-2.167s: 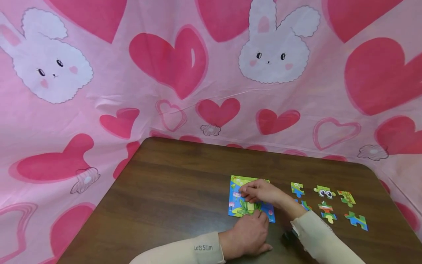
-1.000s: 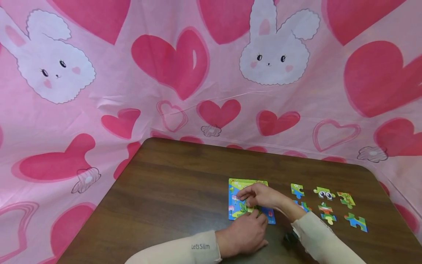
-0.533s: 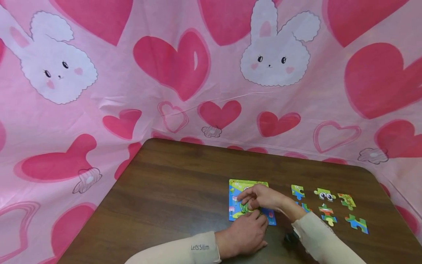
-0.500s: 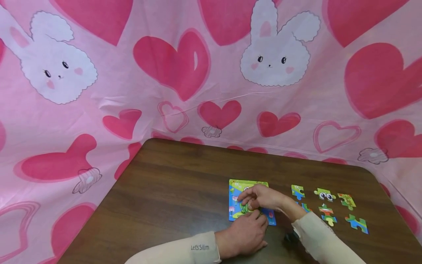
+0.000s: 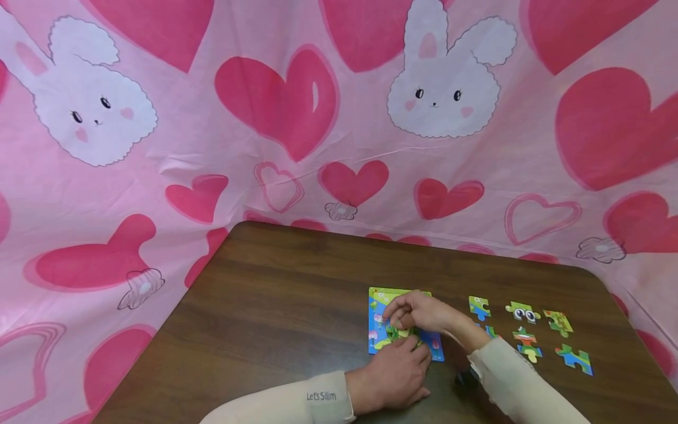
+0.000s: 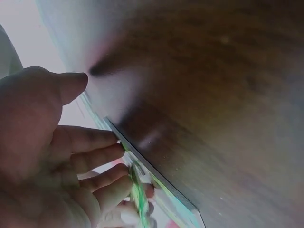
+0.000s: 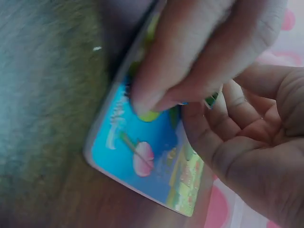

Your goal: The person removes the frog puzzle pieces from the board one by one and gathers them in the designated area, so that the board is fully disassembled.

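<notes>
A square frog picture puzzle board lies on the table in front of me, its middle covered by both hands. My right hand is over the board with curled fingers. It pinches a green puzzle piece, which looks tilted up edge-on in the left wrist view. At the board's near edge is my left hand, its fingertips on the board and against that piece, its thumb held out to the side. In the right wrist view, the board's corner with a pink flower shows below the fingers.
Several loose puzzle pieces lie to the right, among them one with frog eyes, a mouth piece and a blue-green piece. A small dark object is by the right sleeve. A pink heart-and-rabbit cloth hangs behind the brown table.
Both hands stay over the board with small shifts. The right fingers have lifted slightly, and the green frog piece, flatter earlier, now looks tilted. The loose pieces lie as before.
</notes>
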